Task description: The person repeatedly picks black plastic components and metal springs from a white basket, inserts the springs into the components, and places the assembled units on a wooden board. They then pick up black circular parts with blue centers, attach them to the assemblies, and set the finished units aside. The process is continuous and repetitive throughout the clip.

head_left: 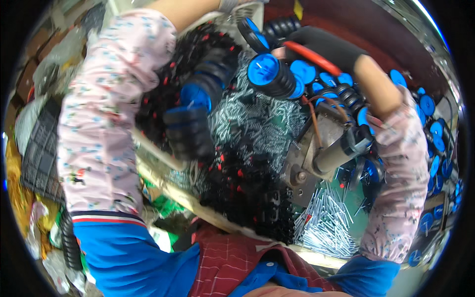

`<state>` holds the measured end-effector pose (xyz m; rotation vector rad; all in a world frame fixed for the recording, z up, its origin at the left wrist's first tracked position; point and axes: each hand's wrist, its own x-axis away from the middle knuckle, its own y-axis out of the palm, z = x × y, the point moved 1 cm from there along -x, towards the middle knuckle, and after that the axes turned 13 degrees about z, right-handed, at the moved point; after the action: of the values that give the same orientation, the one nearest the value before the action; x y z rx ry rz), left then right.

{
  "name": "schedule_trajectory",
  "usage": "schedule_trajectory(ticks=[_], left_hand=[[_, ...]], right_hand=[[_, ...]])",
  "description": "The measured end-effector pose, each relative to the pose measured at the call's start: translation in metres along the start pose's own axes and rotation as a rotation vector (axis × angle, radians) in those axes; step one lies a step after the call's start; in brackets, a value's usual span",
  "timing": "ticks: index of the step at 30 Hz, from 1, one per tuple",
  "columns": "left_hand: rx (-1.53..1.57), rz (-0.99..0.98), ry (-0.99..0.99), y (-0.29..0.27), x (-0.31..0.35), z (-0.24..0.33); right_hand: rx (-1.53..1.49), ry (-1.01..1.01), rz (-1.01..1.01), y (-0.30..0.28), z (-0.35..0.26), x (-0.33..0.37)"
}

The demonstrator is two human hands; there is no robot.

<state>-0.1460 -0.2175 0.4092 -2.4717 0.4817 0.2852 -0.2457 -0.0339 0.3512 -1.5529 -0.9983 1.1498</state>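
Observation:
My left forearm, in a flowered pink sleeve, reaches to the top edge, where a grey band shows at the wrist of my left hand [230,4]; its fingers are out of sight. My right hand [324,45], in a black glove, is bent inward at the upper right. A long red bar like a handle [312,58] runs along its near side. A bare fingertip shows beside a stack of black-and-blue wheels [271,74]; what the curled fingers grip is hidden. A tilted wheel [253,34] stands just beyond. Blurred wheel stacks [190,126] lie left of the middle.
Silvery small metal parts [252,116] and black parts with red bits [247,183] cover the worktop. Long metal pins [329,222] lie at the near right, below a metal fixture with a cylinder [341,151]. More blue-hubbed wheels [427,105] fill the right side. Plastic bags [59,64] lie left.

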Motion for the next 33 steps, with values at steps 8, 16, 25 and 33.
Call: schedule_trajectory(ticks=[8,16,25,33], left_hand=[[0.214,0.395,-0.081,-0.132,0.301,0.01],[0.267,-0.409,-1.321,-0.136,0.704,0.098],[0.405,-0.363,-1.272,0.017,0.734,0.185],[0.081,-0.82,-1.281,0.067,0.685,0.205]], right_hand=[[-0.271,0.129,0.444,-0.009,0.047,0.168],[-0.31,0.439,0.782,0.025,0.148,0.291],[-0.463,0.69,0.886,0.087,0.161,0.336],[-0.349,0.63,0.86,0.134,0.13,0.332]])
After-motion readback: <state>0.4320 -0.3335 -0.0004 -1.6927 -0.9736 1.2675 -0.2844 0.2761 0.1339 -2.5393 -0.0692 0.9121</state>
